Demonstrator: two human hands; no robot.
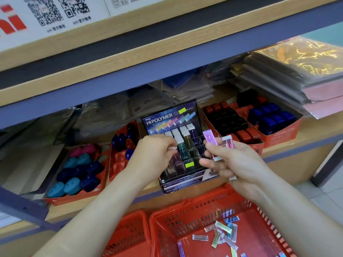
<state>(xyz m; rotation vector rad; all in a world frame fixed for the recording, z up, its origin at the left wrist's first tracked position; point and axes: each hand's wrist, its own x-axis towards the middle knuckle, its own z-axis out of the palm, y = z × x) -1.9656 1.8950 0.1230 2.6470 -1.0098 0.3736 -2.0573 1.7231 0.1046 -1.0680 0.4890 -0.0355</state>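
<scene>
Left hand point(154, 151) is over the display box point(170, 115), fingers curled, tips pinching one white-capped eraser point(174, 147) in the box's middle rows. Right hand point(235, 164), just right of the box front, is half closed round a purple eraser point(210, 140) and a pink eraser point(228, 141); an end under the palm is likely a third. Red basket point(185, 206) below the box holds roughly a dozen loose erasers point(222, 232).

Slim pink and purple erasers point(210, 143), white-ended, fanned in the right hand point(235, 162) before the display box point(167, 117)
</scene>
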